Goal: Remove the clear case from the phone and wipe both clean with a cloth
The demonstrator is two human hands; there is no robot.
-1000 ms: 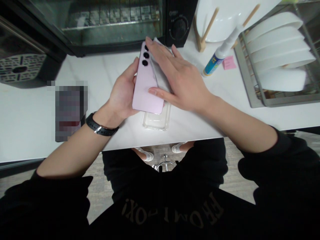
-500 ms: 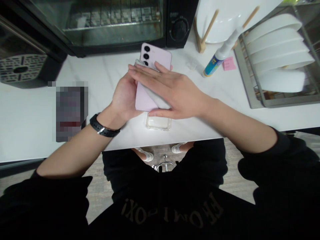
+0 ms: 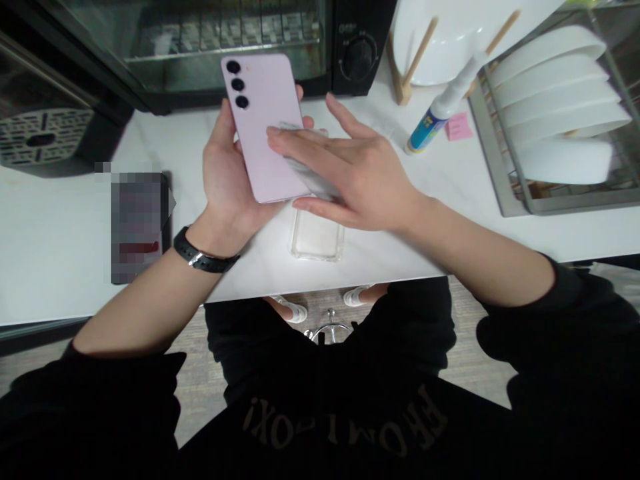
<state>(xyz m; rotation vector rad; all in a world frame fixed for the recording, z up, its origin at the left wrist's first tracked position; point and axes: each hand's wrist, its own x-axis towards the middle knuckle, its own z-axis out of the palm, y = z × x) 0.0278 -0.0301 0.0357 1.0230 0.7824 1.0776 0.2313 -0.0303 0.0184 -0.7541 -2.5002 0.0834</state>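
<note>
A pale pink smartphone [image 3: 267, 133], back side up with three camera lenses, rests in my left hand [image 3: 225, 173], whose fingers wrap round it from below. My right hand [image 3: 360, 170] presses a whitish cloth or wipe [image 3: 313, 177] against the phone's lower right part; most of the cloth is hidden under the palm and fingers. Beneath the hands, on the white counter [image 3: 265, 263], lies a clear phone case [image 3: 317, 237], partly covered by my right hand.
A black toaster oven [image 3: 357, 57] stands behind the phone. To the right are a blue-labelled spray bottle [image 3: 427, 130], a pink sticky note [image 3: 459, 127], and a dish rack [image 3: 507, 193] with white bowls [image 3: 560, 113]. At left lies a blurred-out dark device [image 3: 137, 230].
My left hand has shifted the phone up and left and turned it slightly. My right hand with the cloth now covers less of it, so more of the phone's back and the case shows.
</note>
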